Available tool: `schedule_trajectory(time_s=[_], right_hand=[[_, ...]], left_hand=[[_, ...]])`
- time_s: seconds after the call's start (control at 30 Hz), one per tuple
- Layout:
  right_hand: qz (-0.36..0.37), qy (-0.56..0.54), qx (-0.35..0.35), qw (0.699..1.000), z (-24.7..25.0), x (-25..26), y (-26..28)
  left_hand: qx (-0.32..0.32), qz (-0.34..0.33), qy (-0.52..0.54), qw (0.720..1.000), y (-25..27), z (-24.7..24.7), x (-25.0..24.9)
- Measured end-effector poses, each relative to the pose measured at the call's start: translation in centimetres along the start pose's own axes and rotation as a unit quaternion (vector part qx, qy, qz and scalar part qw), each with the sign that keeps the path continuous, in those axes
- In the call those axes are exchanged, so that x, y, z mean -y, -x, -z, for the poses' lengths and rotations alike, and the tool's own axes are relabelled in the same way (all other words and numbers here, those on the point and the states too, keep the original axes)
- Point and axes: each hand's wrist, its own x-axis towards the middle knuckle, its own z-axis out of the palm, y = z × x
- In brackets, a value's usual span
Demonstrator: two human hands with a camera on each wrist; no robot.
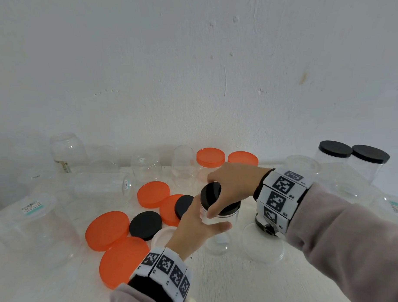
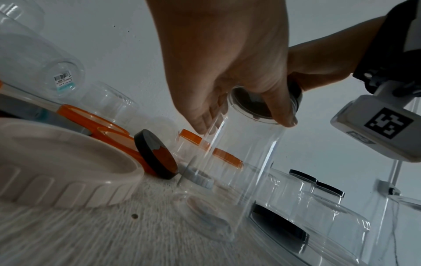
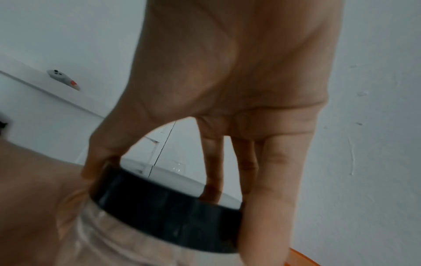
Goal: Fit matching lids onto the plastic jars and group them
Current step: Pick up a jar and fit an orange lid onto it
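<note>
Your left hand (image 1: pixel 197 227) wraps the clear cylindrical plastic jar (image 1: pixel 221 231) at table centre to steady it, while your right hand (image 1: pixel 231 188), from 2 o'clock, claws the round black screw lid (image 1: pixel 212 193) for twisting.

The clear plastic jar (image 1: pixel 219 236) stands in the middle of the white table (image 1: pixel 220 285). Flat round orange lids (image 1: pixel 107 229) lie left of it. Two black-lidded clear jars (image 1: pixel 335 155) stand far right, by the wall.
</note>
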Motion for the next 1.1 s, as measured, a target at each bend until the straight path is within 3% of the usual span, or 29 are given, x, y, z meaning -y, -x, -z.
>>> schedule_trajectory(time_s=[0.1,0.2,0.27,0.63,0.93,1.0,1.1], right_hand=[[-0.01,-0.01,-0.001,1.0,0.0,0.1,0.0],[-0.012,0.004,0.095,0.995,1.0,0.2,0.1],[0.002,0.022,0.123,0.992,1.4,0.2,0.3],[0.034,0.001,0.053,0.998,0.9,-0.1,0.4],[0.0,-0.01,-0.029,1.0,-0.7,0.2,0.7],[-0.017,-0.007,-0.012,1.0,-0.5,0.3,0.7],[-0.017,0.005,0.081,0.997,0.8,0.4,0.7]], left_hand=[[0.003,-0.002,0.0,1.0,0.0,0.1,0.0],[0.002,-0.002,0.011,1.0,0.0,0.0,0.0],[-0.002,-0.003,0.01,1.0,-0.1,-0.1,0.0],[0.001,-0.009,-0.007,1.0,0.2,0.0,-0.1],[-0.008,-0.007,-0.012,1.0,0.5,-0.2,-0.4],[-0.005,-0.008,-0.012,1.0,0.6,-0.2,-0.5],[0.002,-0.012,0.001,1.0,0.7,-0.1,-0.5]])
